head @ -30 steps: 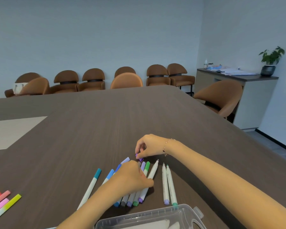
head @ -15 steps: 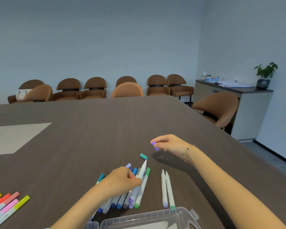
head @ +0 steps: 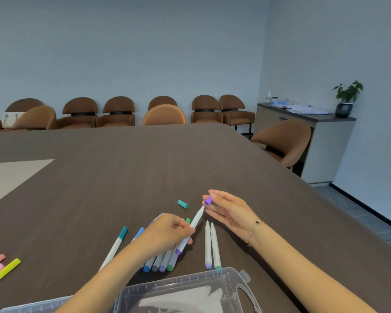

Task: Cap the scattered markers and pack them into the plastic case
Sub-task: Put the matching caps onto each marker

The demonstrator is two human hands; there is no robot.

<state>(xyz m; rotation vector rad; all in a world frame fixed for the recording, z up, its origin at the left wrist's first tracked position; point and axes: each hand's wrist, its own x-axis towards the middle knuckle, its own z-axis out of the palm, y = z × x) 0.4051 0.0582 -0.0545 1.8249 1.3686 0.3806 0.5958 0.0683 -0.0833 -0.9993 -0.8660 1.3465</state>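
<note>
- The left hand (head: 167, 233) is clamped around a white marker with a purple end (head: 190, 229), held above the counter (head: 122, 177), its bare tip pointing up and away toward the right hand.
- The right hand (head: 230, 211) pinches a small purple cap (head: 208, 201) between thumb and fingertips, just beside the marker's tip and not yet on it; the other fingers are loosely spread.
- A teal cap (head: 182, 204) lies loose on the counter, just left of the marker tip.
- Under the left hand sits a bunch of markers (head: 160, 263) side by side, their blue, grey, purple and green ends toward the camera.
- Two uncapped markers (head: 211, 245) lie side by side to the right of the bunch, one with a lilac end, one with a green end, nearly touching the case's far rim.
- A teal-capped marker (head: 114, 247) lies alone to the left of the bunch.
- At the left edge, a group of red, pink and yellow markers (head: 0, 267) lies well apart from the rest.
- The clear plastic case (head: 233, 281) stands open at the near edge, handle to the right; no marker shows inside it, only a pale patch on its floor that cannot be made out.
</note>
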